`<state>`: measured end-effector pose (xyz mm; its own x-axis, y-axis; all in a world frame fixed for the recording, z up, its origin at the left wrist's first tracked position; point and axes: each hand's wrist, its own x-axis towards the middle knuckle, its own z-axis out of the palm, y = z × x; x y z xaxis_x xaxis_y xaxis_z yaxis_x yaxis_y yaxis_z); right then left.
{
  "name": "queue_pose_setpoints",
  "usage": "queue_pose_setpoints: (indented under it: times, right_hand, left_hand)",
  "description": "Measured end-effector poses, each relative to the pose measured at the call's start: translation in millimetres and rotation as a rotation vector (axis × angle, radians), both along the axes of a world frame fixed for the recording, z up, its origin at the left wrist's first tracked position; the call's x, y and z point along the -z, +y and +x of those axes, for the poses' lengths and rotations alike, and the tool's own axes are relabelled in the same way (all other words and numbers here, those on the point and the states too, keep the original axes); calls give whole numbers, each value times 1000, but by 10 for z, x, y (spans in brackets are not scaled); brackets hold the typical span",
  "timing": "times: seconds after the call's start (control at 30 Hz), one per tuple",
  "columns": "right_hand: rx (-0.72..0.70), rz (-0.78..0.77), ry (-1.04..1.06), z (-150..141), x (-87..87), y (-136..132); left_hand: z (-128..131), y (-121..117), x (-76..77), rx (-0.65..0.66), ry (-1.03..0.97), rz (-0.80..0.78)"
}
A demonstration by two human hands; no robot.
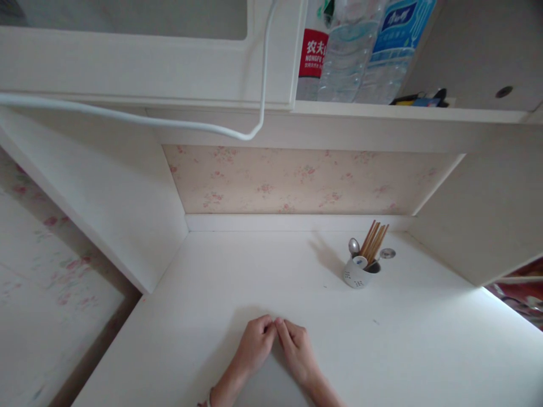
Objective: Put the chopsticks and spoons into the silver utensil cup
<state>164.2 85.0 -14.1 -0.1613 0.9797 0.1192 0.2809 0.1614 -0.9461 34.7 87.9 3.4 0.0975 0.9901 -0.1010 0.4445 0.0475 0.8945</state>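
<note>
My left hand (255, 343) and my right hand (296, 346) rest side by side on the white desk top (424, 350), near its front edge. Their fingers are curled under and the knuckles of the two hands touch. Nothing shows in either hand. A small white perforated cutlery holder (358, 273) stands further back and to the right, well away from both hands. It holds several wooden chopsticks (373, 242) and a metal spoon (353, 246).
A floral back panel (297, 180) closes the desk alcove, with white side walls left and right. A shelf above carries water bottles (352, 51). A white cable (127, 116) hangs across the upper cabinet. A round grommet (387, 253) sits behind the holder.
</note>
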Motion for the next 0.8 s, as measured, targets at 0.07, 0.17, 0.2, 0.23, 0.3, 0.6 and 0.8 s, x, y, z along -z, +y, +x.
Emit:
queue_pose_setpoints:
  times: [0.07,0.17,0.2,0.23,0.3,0.6,0.8]
  right_hand:
    - [12,1,-10,20,-1,1]
    - [15,3,-20,18,-4,6]
    - [13,6,-20,13,-6,8]
    - [10,7,-20,10,-9,8]
    - [6,6,-21,6,-20,7]
    - [-7,7,-18,11,-24,-10]
    - [1,30,-29,14,3,-14]
  left_hand:
    - [16,-6,-3,9,7,2]
    - [22,-5,-5,5,14,-6]
    - [20,-5,-6,3,17,-6]
    - [18,-5,-6,2,18,-6]
    - [14,-9,-8,2,13,-3]
    - [19,-24,7,-11,8,15]
    - [17,-27,24,-25,10,23]
